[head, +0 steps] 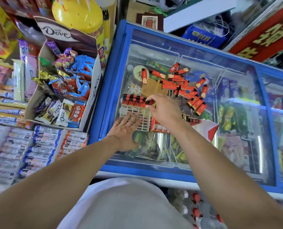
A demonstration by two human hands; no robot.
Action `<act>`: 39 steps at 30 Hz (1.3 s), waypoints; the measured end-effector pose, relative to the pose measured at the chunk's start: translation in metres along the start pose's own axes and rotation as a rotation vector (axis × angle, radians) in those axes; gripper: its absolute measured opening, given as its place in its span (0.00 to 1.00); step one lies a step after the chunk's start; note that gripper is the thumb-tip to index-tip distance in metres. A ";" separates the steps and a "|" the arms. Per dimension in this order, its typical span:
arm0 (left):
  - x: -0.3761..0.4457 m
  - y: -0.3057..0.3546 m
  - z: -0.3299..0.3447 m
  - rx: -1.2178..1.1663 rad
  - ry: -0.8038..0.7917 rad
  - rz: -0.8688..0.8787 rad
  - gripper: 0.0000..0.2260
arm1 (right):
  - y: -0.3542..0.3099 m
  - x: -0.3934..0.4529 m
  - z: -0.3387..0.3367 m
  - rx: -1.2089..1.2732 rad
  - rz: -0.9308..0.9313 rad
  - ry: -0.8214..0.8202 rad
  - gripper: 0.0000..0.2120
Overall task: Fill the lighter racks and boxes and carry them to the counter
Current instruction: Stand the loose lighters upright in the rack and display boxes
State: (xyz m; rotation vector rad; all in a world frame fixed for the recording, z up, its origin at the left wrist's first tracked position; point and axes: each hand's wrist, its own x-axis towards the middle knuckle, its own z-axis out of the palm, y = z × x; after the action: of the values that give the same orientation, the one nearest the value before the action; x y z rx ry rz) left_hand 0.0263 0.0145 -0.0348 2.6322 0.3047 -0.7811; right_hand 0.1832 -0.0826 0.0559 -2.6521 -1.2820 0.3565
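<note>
A big blue freezer (107,76) with a glass top fills the middle and right of the frame. Packs of frozen treats show through the glass. At the upper left sits a brown Dove candy box (94,90) full of wrapped sweets. A yellow jar (78,15) stands behind it at the top.

On the glass, in the middle of the frame, lies a white lighter rack (134,113) with many small slots. A row of red lighters (132,99) stands along its top edge. A pile of loose red lighters (187,86) lies on the glass to the upper right of the rack.

The left hand (126,128) lies flat on the rack with its fingers spread. The right hand (160,108) pinches one red lighter (148,102) at the right end of the row.
</note>
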 end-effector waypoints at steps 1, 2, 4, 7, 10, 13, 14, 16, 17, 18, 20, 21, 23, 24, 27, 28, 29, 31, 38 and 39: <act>0.001 0.000 -0.001 -0.008 -0.020 -0.002 0.49 | 0.000 0.002 0.005 -0.023 0.009 0.028 0.09; 0.001 0.000 -0.001 -0.015 -0.040 -0.005 0.50 | 0.000 0.003 0.009 -0.039 0.020 0.052 0.09; 0.004 0.000 -0.003 -0.025 -0.079 -0.008 0.51 | 0.000 0.004 0.018 -0.051 0.053 0.079 0.08; 0.006 0.000 -0.005 -0.037 -0.114 -0.007 0.52 | 0.000 0.005 0.027 -0.060 0.083 0.105 0.09; 0.006 0.000 -0.006 -0.050 -0.130 -0.005 0.54 | 0.001 0.005 0.030 -0.063 0.096 0.121 0.09; 0.006 0.001 -0.004 -0.034 -0.133 -0.005 0.55 | 0.002 0.003 0.028 -0.034 0.107 0.179 0.11; 0.006 0.001 -0.003 -0.032 -0.131 -0.005 0.56 | 0.002 0.003 0.028 -0.023 0.108 0.198 0.11; 0.006 0.001 -0.003 -0.025 -0.135 -0.002 0.56 | 0.003 0.001 0.028 -0.006 0.102 0.213 0.11; 0.005 0.001 -0.003 -0.020 -0.138 -0.001 0.56 | 0.003 0.001 0.028 -0.002 0.096 0.216 0.10; 0.005 0.001 -0.003 -0.015 -0.140 0.000 0.56 | 0.003 0.001 0.028 0.002 0.092 0.220 0.10; 0.005 0.002 -0.003 -0.006 -0.141 -0.002 0.56 | 0.003 0.001 0.028 0.010 0.093 0.222 0.09; 0.005 0.002 -0.004 -0.003 -0.142 -0.003 0.56 | 0.002 0.001 0.029 0.017 0.093 0.219 0.08; 0.006 0.002 -0.004 0.002 -0.144 -0.005 0.56 | 0.002 0.002 0.031 0.031 0.089 0.215 0.08; 0.006 0.002 -0.004 0.004 -0.145 -0.004 0.56 | 0.003 0.002 0.031 0.036 0.089 0.214 0.07; 0.005 0.003 -0.004 0.006 -0.145 -0.003 0.56 | 0.004 0.004 0.031 0.042 0.092 0.216 0.07; 0.005 0.002 -0.004 0.004 -0.145 -0.004 0.56 | 0.004 0.004 0.031 0.043 0.095 0.213 0.07; 0.005 0.003 -0.004 0.002 -0.145 -0.006 0.56 | 0.004 0.005 0.030 0.042 0.098 0.211 0.08; 0.005 0.003 -0.004 0.002 -0.143 -0.006 0.56 | 0.005 0.004 0.031 0.041 0.095 0.210 0.08; 0.005 0.003 -0.003 0.017 -0.137 -0.008 0.56 | 0.007 0.004 0.032 0.046 0.089 0.183 0.08; 0.005 0.004 -0.003 0.018 -0.134 -0.008 0.56 | 0.007 0.004 0.032 0.042 0.089 0.178 0.09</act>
State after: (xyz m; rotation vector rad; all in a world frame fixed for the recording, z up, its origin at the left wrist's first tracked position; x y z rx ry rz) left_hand 0.0333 0.0129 -0.0345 2.5809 0.2726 -0.9623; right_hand 0.1816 -0.0824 0.0233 -2.6429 -1.0948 0.1530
